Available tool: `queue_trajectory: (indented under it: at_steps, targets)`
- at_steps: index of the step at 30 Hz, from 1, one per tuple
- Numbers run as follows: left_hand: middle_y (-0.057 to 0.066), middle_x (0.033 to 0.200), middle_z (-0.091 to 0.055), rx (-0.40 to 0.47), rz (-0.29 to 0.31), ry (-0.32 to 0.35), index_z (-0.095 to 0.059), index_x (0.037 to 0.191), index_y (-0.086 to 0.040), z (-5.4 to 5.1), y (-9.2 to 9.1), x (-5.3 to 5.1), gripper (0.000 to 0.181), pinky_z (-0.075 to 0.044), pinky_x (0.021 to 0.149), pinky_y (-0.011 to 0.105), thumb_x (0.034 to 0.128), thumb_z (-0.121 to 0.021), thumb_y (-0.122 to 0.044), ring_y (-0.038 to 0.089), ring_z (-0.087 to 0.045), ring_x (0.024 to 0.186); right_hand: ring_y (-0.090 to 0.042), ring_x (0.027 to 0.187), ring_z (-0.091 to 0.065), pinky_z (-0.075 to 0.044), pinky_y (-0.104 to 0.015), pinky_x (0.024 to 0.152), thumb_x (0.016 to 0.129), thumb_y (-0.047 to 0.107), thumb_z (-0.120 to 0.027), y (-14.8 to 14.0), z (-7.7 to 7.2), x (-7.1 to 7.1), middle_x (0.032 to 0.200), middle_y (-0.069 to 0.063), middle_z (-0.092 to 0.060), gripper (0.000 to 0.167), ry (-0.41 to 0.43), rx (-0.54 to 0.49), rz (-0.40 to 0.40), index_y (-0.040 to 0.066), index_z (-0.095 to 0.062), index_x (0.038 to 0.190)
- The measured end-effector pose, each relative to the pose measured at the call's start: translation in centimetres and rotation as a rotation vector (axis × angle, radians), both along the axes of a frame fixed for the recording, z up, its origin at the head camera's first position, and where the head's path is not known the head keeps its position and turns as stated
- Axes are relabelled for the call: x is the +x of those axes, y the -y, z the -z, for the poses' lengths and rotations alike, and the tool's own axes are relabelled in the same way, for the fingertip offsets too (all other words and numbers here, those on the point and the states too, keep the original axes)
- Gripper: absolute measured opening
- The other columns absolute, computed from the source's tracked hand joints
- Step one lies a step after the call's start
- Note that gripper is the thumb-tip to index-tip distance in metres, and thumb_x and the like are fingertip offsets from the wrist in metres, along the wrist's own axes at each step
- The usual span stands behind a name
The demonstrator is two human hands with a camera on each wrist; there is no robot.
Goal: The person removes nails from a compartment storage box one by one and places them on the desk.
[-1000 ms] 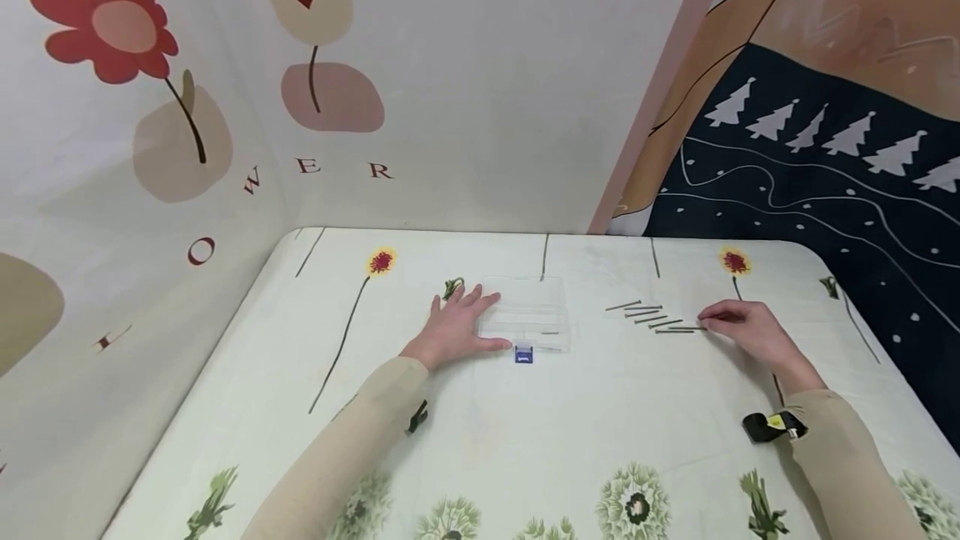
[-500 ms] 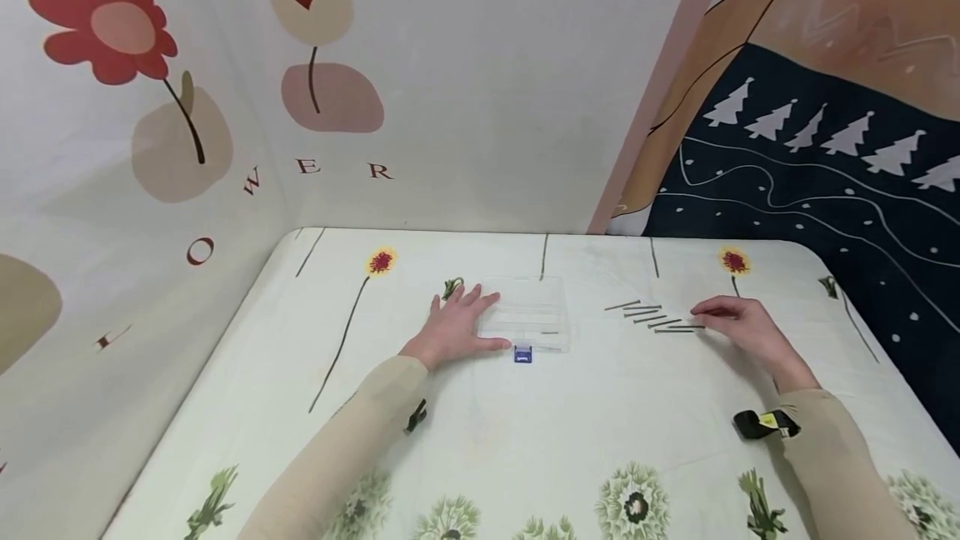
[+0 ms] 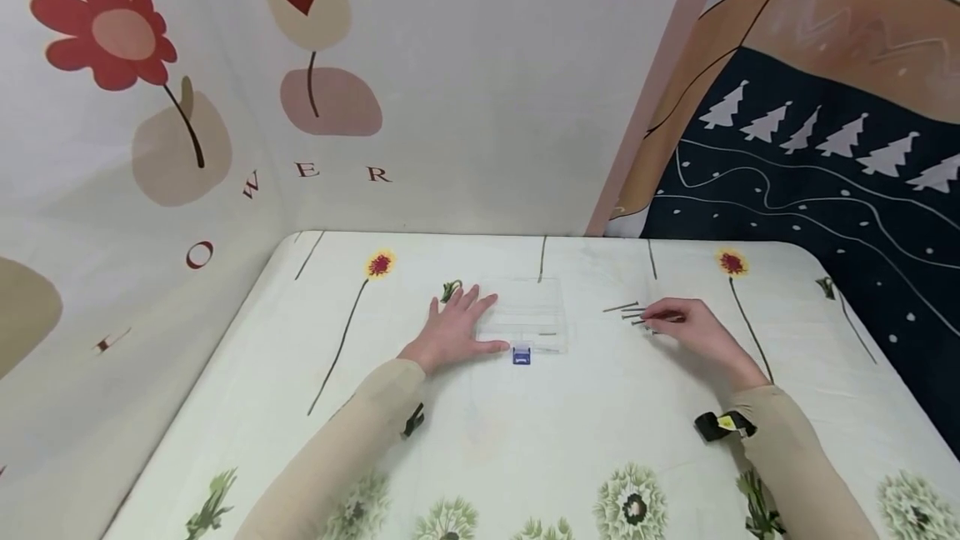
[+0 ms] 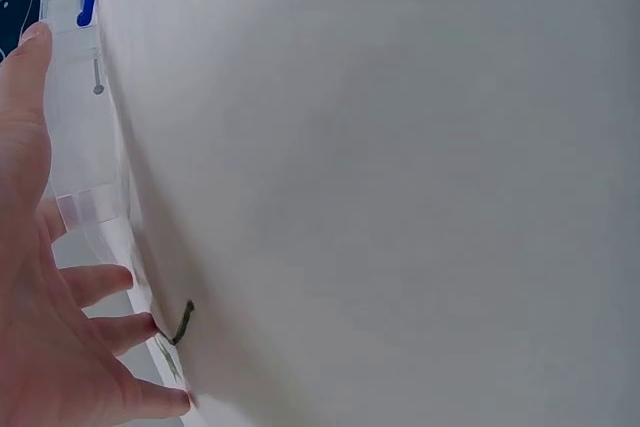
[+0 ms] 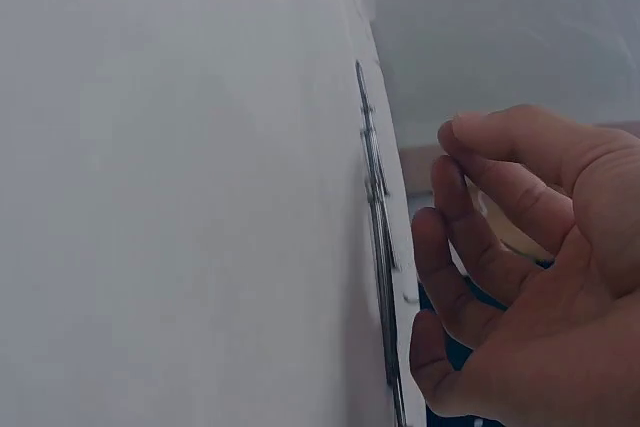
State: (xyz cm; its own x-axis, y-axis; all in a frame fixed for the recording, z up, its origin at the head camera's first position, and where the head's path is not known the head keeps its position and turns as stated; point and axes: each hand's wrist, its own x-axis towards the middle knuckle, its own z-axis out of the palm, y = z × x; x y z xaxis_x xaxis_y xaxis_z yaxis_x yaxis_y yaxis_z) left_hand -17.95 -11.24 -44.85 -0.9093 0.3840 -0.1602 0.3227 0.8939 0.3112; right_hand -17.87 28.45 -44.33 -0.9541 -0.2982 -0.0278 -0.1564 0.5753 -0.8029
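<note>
A clear plastic box (image 3: 525, 307) with a blue latch (image 3: 521, 355) lies on the patterned cloth. My left hand (image 3: 453, 333) is spread at its left side, thumb by the front corner; in the left wrist view the hand (image 4: 50, 297) rests against the box (image 4: 85, 137). A thin nail (image 4: 98, 77) shows in the box. Several long nails (image 3: 621, 307) lie in a slanted row right of the box. Over the right part of this row is my right hand (image 3: 693, 327). In the right wrist view its loosely curled fingers (image 5: 450, 277) hold nothing visible, beside the nails (image 5: 380, 237).
White cloth with printed flowers (image 3: 633, 507) covers the table. A wall hanging with a red flower (image 3: 123, 33) and letters stands behind, and a dark cloth with white trees (image 3: 795, 182) hangs at the back right. Black straps (image 3: 723, 425) are at the wrists.
My right hand has moved left from the right end of the nail row to above it, covering some nails. The left hand and box have stayed in place.
</note>
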Motion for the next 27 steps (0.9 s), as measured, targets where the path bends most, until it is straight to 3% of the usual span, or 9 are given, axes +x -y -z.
queue_trajectory:
  at_steps: [7, 12, 16, 18, 23, 27]
  targets:
    - [0.013, 0.159, -0.015, -0.011, 0.015, -0.002, -0.027, 0.154, -0.023, 0.1, 0.2, 0.1, 0.09, -0.001, 0.106, 0.069, 0.0833, -0.054, -0.071, 0.037, -0.011, 0.144, -0.019, 0.095, -0.062, -0.049, -0.026, 0.078, 0.092, 0.009, -0.066, 2.5, 0.0, 0.0, 0.108, -0.014, -0.067, 0.02, -0.002, -0.038, -0.05, -0.001, -0.07, 0.108]
    - [0.012, 0.16, -0.009, -0.002, 0.021, 0.021, -0.022, 0.155, -0.023, 0.2, 0.3, 0.1, 0.088, 0.002, 0.106, 0.069, 0.0863, -0.049, -0.071, 0.035, -0.006, 0.145, -0.024, 0.097, -0.06, -0.049, -0.035, 0.083, 0.093, 0.005, -0.064, 4.2, -0.2, 0.0, 0.109, -0.014, -0.067, 0.018, -0.015, -0.031, -0.07, -0.002, -0.07, 0.108]
    - [0.011, 0.161, -0.007, -0.001, 0.028, 0.02, -0.018, 0.156, -0.024, 0.3, 0.5, 0.1, 0.088, 0.002, 0.105, 0.069, 0.0875, -0.047, -0.071, 0.035, -0.004, 0.145, -0.027, 0.096, -0.058, -0.045, -0.043, 0.084, 0.093, 0.001, -0.062, 6.4, -2.3, 1.1, 0.107, -0.017, -0.066, 0.017, -0.022, -0.039, -0.104, -0.006, -0.069, 0.106]
    - [0.011, 0.161, -0.007, 0.008, 0.033, 0.02, -0.016, 0.156, -0.024, 0.3, 0.6, 0.1, 0.089, 0.002, 0.105, 0.069, 0.0876, -0.047, -0.07, 0.035, -0.004, 0.145, -0.027, 0.096, -0.058, -0.043, -0.044, 0.086, 0.092, 0.002, -0.062, 7.0, -2.3, 1.1, 0.106, -0.015, -0.067, 0.017, -0.026, -0.042, -0.123, -0.005, -0.069, 0.106]
    - [0.011, 0.16, -0.008, 0.02, 0.047, 0.024, -0.018, 0.156, -0.025, 0.3, 0.9, 0.0, 0.087, 0.0, 0.105, 0.07, 0.0877, -0.048, -0.07, 0.036, -0.004, 0.145, -0.024, 0.098, -0.059, -0.044, -0.044, 0.088, 0.093, 0.009, -0.064, 7.4, -0.2, 0.2, 0.108, -0.009, -0.068, 0.018, -0.015, -0.076, -0.16, 0.003, -0.071, 0.109]
    - [0.012, 0.16, -0.012, 0.016, 0.052, 0.029, -0.022, 0.155, -0.026, 0.2, 0.9, -0.2, 0.086, -0.002, 0.104, 0.071, 0.0868, -0.05, -0.07, 0.037, -0.006, 0.145, -0.024, 0.098, -0.058, -0.046, -0.042, 0.087, 0.092, 0.012, -0.065, 8.2, 0.1, 0.1, 0.11, -0.007, -0.067, 0.018, -0.023, -0.085, -0.191, 0.005, -0.071, 0.108]
